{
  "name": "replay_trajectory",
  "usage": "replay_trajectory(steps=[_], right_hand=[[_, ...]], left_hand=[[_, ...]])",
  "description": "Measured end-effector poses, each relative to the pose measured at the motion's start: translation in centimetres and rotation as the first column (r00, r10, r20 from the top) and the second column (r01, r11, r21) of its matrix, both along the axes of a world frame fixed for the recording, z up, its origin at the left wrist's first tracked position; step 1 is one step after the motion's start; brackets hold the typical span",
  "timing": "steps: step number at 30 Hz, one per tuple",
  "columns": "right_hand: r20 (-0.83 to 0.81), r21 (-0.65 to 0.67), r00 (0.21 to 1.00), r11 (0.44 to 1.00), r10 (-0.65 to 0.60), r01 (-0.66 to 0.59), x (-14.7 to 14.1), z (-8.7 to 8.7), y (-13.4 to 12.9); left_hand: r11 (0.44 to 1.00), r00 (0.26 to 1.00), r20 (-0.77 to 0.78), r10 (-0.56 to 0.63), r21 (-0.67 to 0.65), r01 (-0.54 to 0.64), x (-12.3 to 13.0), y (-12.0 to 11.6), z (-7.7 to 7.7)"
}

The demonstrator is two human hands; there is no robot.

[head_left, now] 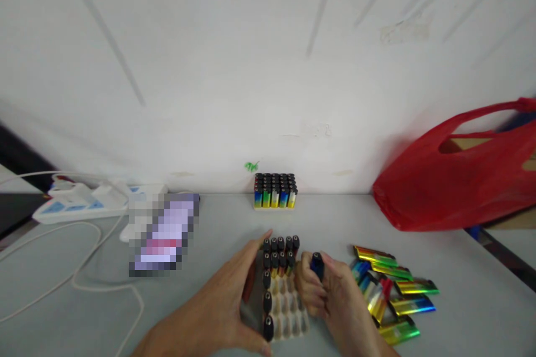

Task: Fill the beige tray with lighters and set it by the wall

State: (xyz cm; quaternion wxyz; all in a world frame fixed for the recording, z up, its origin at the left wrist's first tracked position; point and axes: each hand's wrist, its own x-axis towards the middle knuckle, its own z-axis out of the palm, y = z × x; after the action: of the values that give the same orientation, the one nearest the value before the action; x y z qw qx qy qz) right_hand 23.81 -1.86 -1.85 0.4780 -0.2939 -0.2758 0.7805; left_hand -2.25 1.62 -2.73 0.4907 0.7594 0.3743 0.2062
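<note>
My left hand (224, 295) reaches along the left side of a pale, clear-pocketed lighter tray (288, 304), its thumb at the near end and fingers at the far end, gripping it. Lighters with black tops (282, 245) fill the two far rows, and a few more stand down the left column. Several pockets are bare. My right hand (330, 290) is closed around a dark blue lighter (317, 268), held upright just right of the tray. Right of that hand lies a loose pile of shiny multicoloured lighters (381, 290), partly covered by my forearm.
A full tray of lighters (275, 198) stands against the white wall. At the back right slumps a red plastic bag (456, 184). On the left are a power strip (79, 206) with white cables (103, 287) and a blurred-out phone (167, 234) on the grey table (201, 340).
</note>
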Motion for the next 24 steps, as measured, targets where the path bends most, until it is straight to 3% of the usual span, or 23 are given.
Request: replay_trajectory(steps=[9,24], right_hand=[[-0.006,0.108,1.000,0.994,-0.021,0.022,0.1,1.6,-0.2],[-0.076,0.259,0.996,0.966,0.039,-0.018,-0.4,0.5,-0.6]], left_hand=[[1.000,1.000,0.015,0.017,-0.022,-0.016,0.5,0.0,0.3],[1.000,1.000,0.030,0.006,-0.017,-0.006,0.2,0.0,-0.3]])
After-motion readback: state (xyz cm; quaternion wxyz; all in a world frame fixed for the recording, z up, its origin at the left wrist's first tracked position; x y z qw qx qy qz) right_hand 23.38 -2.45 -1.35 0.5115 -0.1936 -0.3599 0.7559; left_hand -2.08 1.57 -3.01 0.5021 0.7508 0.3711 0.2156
